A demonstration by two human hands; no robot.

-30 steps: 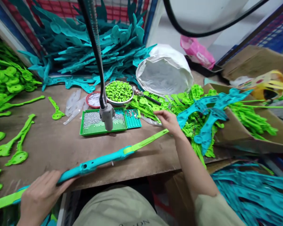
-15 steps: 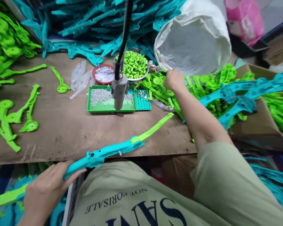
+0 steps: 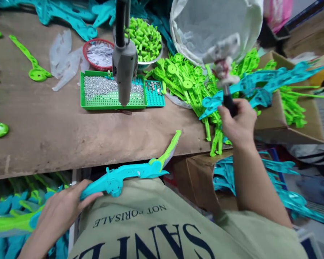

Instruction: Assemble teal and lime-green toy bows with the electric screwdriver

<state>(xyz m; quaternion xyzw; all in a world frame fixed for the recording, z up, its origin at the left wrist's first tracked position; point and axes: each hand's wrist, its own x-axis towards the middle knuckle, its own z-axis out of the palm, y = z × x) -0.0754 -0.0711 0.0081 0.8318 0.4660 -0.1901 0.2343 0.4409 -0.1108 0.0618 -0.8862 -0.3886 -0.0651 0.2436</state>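
Observation:
My left hand (image 3: 58, 212) grips a long teal and green plastic piece (image 3: 129, 172) that lies across my lap, its green end tilted up against the table edge. My right hand (image 3: 239, 124) is raised over the table's right side and is closed on the black handle of a hammer (image 3: 224, 77), whose head is wrapped in white cloth and points up. Under that hand lies a heap of green plastic parts (image 3: 189, 81) with some teal parts (image 3: 259, 86) on top.
A hanging electric screwdriver (image 3: 124, 68) dangles over a green screw tray (image 3: 108, 91). Behind it stand a bowl of green pegs (image 3: 144, 36), a red basket (image 3: 97, 54) and a white sack (image 3: 213, 25). Cardboard boxes (image 3: 278, 118) sit at right; loose green parts (image 3: 34, 68) at left.
My right hand took the hammer from beside the bowl and lifted it toward me. My left hand pulled the teal piece off the table onto my lap. The view tilted down.

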